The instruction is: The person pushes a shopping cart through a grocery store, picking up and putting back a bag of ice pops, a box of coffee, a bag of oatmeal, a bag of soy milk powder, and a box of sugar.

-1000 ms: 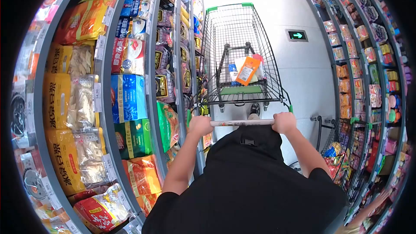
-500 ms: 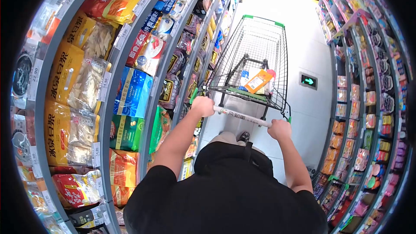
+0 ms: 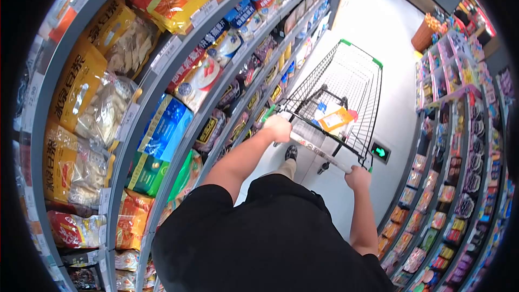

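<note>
A wire shopping cart with green corner trim stands in front of me. My left hand is wrapped round the left end of its handle. The right end of the same bar is in the grip of my right hand. Inside the basket lie an orange packet and a blue-and-white item, with something red at the packet's right edge. My fingers' undersides are hidden by the bar and the backs of my hands.
Shelves of bagged foods run close along my left. On the right stand shelves of small packaged goods. A lit green arrow sign is on the floor right of the cart. A wicker basket stands farther ahead.
The view has turned, so the cart and both hands appear farther right. More of the aisle's far end shows. One foot is now farther forward, and both hands keep their hold.
</note>
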A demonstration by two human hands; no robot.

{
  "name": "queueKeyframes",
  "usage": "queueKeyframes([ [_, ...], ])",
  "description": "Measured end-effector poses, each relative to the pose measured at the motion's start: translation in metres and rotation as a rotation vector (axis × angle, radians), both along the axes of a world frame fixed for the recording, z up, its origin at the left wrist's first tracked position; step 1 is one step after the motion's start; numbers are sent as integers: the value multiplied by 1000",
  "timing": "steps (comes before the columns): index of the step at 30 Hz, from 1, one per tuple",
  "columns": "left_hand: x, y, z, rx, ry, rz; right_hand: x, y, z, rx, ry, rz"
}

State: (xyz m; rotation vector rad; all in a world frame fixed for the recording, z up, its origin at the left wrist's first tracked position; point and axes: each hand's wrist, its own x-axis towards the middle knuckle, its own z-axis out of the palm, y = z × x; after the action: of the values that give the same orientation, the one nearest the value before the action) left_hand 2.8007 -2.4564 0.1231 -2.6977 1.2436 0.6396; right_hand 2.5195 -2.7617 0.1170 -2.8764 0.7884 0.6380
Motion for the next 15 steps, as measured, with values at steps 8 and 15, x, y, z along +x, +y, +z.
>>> queueKeyframes([
  [8,64,-72,7,-4,42,-10,67,-80,2,13,59,17],
  [15,120,-144,5,22,47,-5,127,-147,13,38,85,-41],
])
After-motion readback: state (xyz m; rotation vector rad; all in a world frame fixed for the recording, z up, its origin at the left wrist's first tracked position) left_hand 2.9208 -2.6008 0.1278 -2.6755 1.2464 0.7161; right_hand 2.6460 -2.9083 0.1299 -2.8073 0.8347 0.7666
